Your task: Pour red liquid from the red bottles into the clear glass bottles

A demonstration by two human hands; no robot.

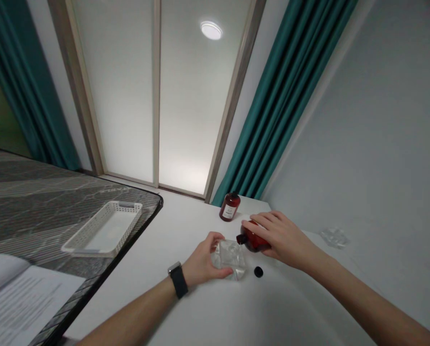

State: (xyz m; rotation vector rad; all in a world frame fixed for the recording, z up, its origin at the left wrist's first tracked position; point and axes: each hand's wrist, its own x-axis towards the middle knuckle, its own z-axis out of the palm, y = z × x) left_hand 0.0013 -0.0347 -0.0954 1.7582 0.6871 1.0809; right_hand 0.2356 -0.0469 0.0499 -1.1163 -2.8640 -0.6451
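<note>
My left hand (205, 262), with a dark watch on its wrist, is wrapped round the side of a clear square container (232, 257) on the white table. My right hand (281, 238) grips a reddish-brown bottle (253, 236), tilted on its side. The bottle's uncapped neck points left, over the right rim of the container. Any liquid leaving it is too small to make out. A black cap (258, 272) lies on the table just right of the container. Behind the hands, a second reddish-brown bottle (229, 207) with a white label stands upright, its black cap on.
A crumpled clear plastic piece (335, 238) lies by the wall at the right. To the left, a white perforated basket (108, 228) and an open book (30, 302) rest on a dark patterned surface. Green curtains (272, 110) and frosted sliding doors (196, 105) stand behind.
</note>
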